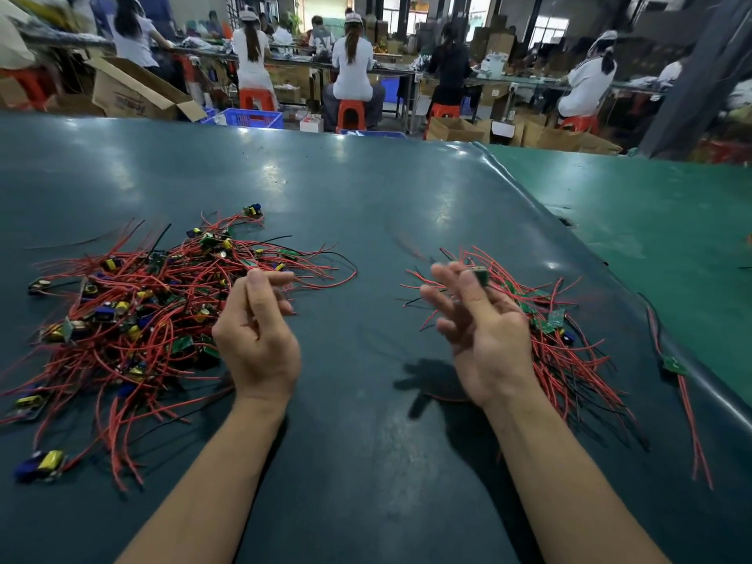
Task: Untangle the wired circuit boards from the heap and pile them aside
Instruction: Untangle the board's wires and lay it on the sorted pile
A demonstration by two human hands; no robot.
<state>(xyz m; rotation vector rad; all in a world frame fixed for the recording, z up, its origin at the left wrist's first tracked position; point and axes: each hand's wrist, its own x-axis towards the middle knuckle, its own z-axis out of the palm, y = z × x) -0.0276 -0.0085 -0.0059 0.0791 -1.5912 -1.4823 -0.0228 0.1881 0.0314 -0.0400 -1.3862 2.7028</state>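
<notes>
A tangled heap of small circuit boards with red and black wires (146, 311) lies on the left of the table. A smaller pile of sorted boards (557, 339) lies on the right. My left hand (256, 335) hovers at the heap's right edge with its fingers loosely curled, and I see nothing in it. My right hand (480, 327) is raised over the left edge of the right pile. It pinches a small green circuit board (482, 276) at its thumb tip while its other fingers are spread. The board's wires are blurred.
The dark green table mat (366, 197) runs to a raised edge on the right, beside a lighter green surface (651, 221). One wired board (675, 366) lies apart at the far right. Seated workers, orange stools, blue crates and cardboard boxes fill the background.
</notes>
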